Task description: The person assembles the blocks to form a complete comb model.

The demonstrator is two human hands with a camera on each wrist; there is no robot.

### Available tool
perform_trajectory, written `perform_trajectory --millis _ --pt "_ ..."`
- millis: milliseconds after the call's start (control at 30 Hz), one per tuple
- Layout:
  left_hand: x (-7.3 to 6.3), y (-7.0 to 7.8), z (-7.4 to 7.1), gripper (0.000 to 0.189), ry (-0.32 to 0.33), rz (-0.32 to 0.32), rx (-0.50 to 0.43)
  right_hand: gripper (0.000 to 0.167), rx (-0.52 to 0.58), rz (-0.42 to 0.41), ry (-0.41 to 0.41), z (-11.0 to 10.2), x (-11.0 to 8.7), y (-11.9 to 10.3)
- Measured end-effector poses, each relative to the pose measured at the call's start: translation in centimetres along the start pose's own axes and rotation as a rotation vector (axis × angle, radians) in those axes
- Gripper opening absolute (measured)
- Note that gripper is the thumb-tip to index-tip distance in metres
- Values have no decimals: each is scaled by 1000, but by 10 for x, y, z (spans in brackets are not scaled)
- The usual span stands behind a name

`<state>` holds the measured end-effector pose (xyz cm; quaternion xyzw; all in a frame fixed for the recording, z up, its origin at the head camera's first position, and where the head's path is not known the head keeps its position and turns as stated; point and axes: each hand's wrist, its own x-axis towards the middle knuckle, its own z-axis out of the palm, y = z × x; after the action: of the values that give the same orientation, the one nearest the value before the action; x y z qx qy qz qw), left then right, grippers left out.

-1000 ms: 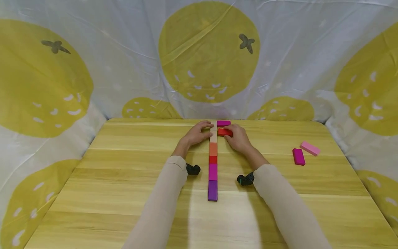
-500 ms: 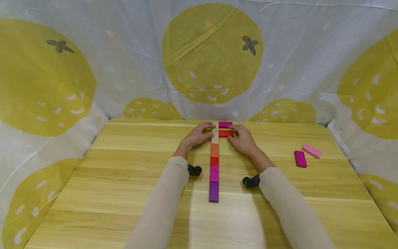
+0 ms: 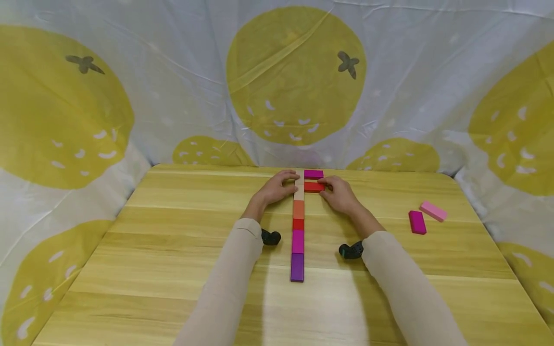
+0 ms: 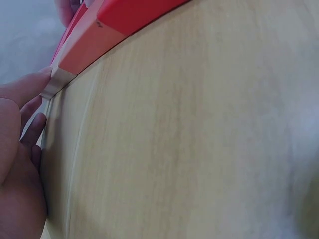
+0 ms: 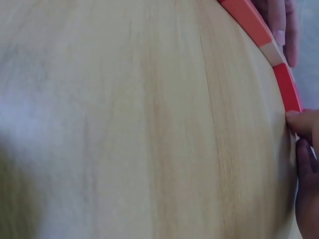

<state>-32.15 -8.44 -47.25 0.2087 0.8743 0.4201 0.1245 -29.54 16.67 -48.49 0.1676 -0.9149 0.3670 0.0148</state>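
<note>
A straight row of flat blocks runs up the table: a purple block [image 3: 297, 267], a magenta block [image 3: 297, 241], a short red block [image 3: 298, 224], an orange block [image 3: 299, 209] and cream blocks [image 3: 299, 192] at the far end. My left hand [image 3: 277, 186] touches the left side of the cream blocks with thumb and fingertips. On the row's other side, my right hand [image 3: 341, 194] pinches the right end of a long red block [image 3: 312, 187], which lies crosswise against the row. Beyond it is a parallel magenta crosswise block [image 3: 313, 174], with a narrow gap between them.
A loose magenta block [image 3: 417, 222] and a light pink block [image 3: 433, 211] lie at the right on the wooden table [image 3: 173, 269]. A patterned cloth [image 3: 186, 72] hangs behind the table's far edge. Dark devices [image 3: 271, 237] are worn at both wrists.
The long red block has moved left until it meets the row, squared to it. My right hand has slid to its right end. The left hand stays by the cream blocks.
</note>
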Motion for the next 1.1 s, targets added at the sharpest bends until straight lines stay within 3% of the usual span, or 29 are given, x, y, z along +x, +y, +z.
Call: perform_trajectory --millis 200,433,767,1100 --pt "-1 0 1 45 -2 -1 11 39 2 3 -8 -1 -2 -2" --pt "-3 -1 2 46 -12 16 23 50 85 34 -53 -12 -7 -4" --pt "-3 -1 0 45 -6 26 35 48 76 21 -96 -48 -25 0" --pt "-2 -2 -1 47 -2 48 48 47 34 15 -96 -94 -53 19"
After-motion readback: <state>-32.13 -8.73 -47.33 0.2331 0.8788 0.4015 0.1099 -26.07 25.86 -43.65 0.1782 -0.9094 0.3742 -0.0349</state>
